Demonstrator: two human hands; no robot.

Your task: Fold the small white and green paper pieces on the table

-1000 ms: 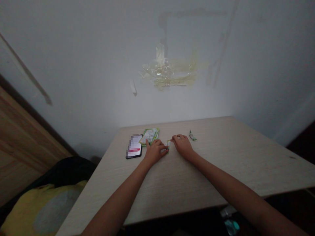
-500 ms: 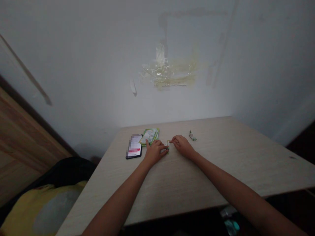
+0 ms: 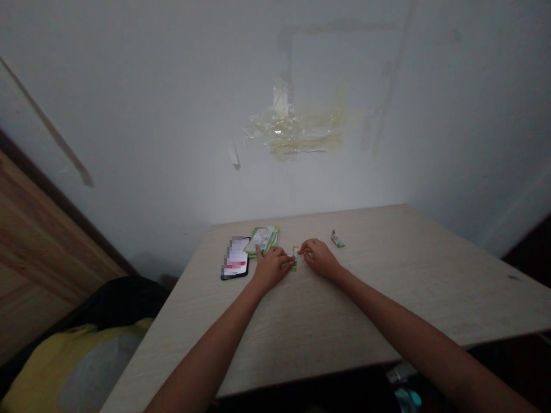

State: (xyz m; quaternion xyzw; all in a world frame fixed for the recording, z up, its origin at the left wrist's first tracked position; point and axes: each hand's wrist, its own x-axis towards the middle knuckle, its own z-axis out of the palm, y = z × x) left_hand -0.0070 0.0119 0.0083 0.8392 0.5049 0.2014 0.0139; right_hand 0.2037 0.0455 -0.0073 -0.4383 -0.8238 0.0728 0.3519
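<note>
Off to the left of the left hand point(image 3: 272, 266) lies a phone point(image 3: 239, 259), with green-and-white packets point(image 3: 264, 239) just beyond that hand. Its thumb and forefinger sit close together on a small wrapper point(image 3: 294, 267) between the hands; pinching or pressing, I can't tell. The right hand point(image 3: 318, 255), fingers bunched, is just beside it, grip unclear. Beyond that hand, rightward, lies a crumpled wrapper point(image 3: 337, 239).

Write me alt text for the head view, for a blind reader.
A person's left hand has its fingers on a small green-and-white piece on a pale table, with the right hand close at its right edge. A larger green-and-white packet and a phone lie to the left, a small crumpled wrapper to the right.
</note>
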